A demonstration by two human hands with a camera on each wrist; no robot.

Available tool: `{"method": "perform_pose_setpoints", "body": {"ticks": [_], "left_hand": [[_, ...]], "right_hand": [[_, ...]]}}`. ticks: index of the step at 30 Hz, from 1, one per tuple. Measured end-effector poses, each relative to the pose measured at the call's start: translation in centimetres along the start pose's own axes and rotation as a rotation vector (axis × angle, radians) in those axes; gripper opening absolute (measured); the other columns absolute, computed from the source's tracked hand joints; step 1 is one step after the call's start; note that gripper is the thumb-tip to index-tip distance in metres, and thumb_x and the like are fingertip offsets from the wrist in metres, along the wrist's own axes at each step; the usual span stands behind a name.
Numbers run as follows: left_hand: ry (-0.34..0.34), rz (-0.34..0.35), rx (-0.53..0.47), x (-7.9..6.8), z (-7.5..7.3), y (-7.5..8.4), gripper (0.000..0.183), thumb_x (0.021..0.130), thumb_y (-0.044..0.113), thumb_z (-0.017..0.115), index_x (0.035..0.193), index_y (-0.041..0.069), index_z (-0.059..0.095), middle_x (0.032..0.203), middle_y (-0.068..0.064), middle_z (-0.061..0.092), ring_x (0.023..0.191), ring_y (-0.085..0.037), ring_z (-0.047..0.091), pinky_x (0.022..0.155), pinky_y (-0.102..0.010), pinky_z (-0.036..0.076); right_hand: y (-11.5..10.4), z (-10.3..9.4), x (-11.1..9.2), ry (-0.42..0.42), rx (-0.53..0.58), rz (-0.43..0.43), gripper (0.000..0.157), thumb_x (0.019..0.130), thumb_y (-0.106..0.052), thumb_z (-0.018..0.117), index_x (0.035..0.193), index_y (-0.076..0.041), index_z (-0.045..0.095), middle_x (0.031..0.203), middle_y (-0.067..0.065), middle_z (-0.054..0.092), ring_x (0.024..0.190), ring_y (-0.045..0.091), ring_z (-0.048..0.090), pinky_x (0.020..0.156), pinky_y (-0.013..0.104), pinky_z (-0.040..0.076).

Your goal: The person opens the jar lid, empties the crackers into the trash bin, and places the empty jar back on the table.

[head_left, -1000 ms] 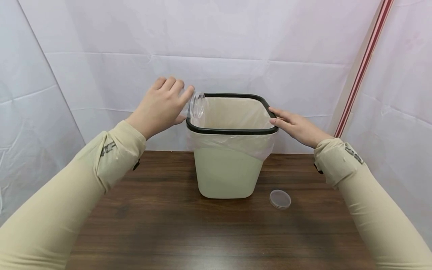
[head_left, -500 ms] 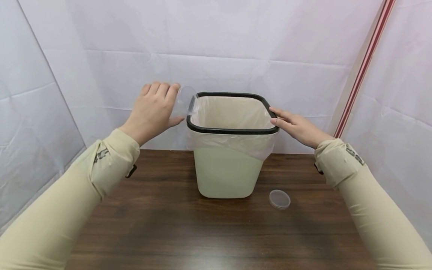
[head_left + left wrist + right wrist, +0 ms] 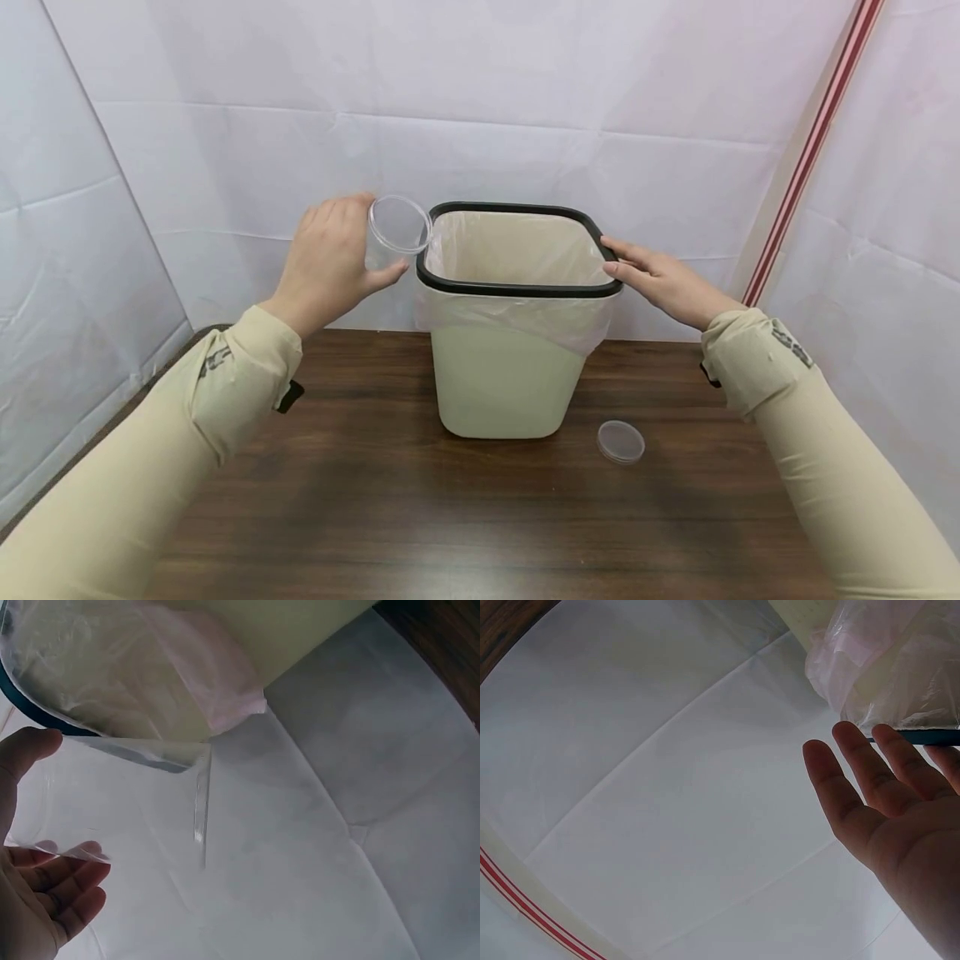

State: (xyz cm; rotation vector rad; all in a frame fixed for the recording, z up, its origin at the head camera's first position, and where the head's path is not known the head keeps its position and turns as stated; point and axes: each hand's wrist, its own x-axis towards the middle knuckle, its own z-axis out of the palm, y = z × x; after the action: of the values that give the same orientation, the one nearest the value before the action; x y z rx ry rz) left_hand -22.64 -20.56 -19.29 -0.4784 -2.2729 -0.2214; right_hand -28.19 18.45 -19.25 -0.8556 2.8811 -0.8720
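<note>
A clear plastic jar (image 3: 399,225) is gripped between the thumb and fingers of my left hand (image 3: 328,257), beside the left rim of a pale green trash can (image 3: 502,375). Its round open mouth faces up and toward the head camera; in the left wrist view the clear jar (image 3: 127,799) looks see-through with nothing visible inside. My right hand (image 3: 663,279) rests with extended fingers on the can's right rim. A translucent bag lines the can and folds over below its black rim (image 3: 517,290). On the table lies a round clear lid (image 3: 621,442).
The dark wooden table (image 3: 390,500) spreads in front of the can. White cloth sheets (image 3: 480,75) hang behind and at both sides, with a red-striped strip (image 3: 817,142) at the right corner.
My left hand has drawn slightly left from the can and turned the jar from sideways over the rim to mouth upward. The right hand stays on the rim.
</note>
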Motion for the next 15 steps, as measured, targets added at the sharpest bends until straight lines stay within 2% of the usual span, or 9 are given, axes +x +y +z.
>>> {"method": "perform_pose_setpoints", "body": {"ticks": [10,15], "left_hand": [[-0.030,-0.191,-0.226,-1.8,0.2,0.4,0.068,0.077,0.026,0.079,0.123,-0.009,0.045,0.107,-0.022,0.057,0.094,-0.037,0.052,0.088,-0.050,0.042],[-0.038,-0.242,-0.315,-2.8,0.5,0.6,0.064,0.077,0.025,0.079,0.121,-0.008,0.045,0.111,-0.022,0.059,0.090,-0.034,0.052,0.080,-0.045,0.043]], "right_hand": [[0.0,-0.1,-0.2,-0.007,-0.009,0.011,0.061,0.101,-0.047,0.038,0.154,-0.023,0.020,0.161,0.008,0.020,0.147,0.037,0.019,0.115,0.061,0.022],[0.0,-0.1,-0.2,-0.012,-0.005,0.008,0.060,0.102,-0.045,0.038,0.154,-0.022,0.019,0.161,0.011,0.019,0.146,0.039,0.020,0.114,0.062,0.022]]}}
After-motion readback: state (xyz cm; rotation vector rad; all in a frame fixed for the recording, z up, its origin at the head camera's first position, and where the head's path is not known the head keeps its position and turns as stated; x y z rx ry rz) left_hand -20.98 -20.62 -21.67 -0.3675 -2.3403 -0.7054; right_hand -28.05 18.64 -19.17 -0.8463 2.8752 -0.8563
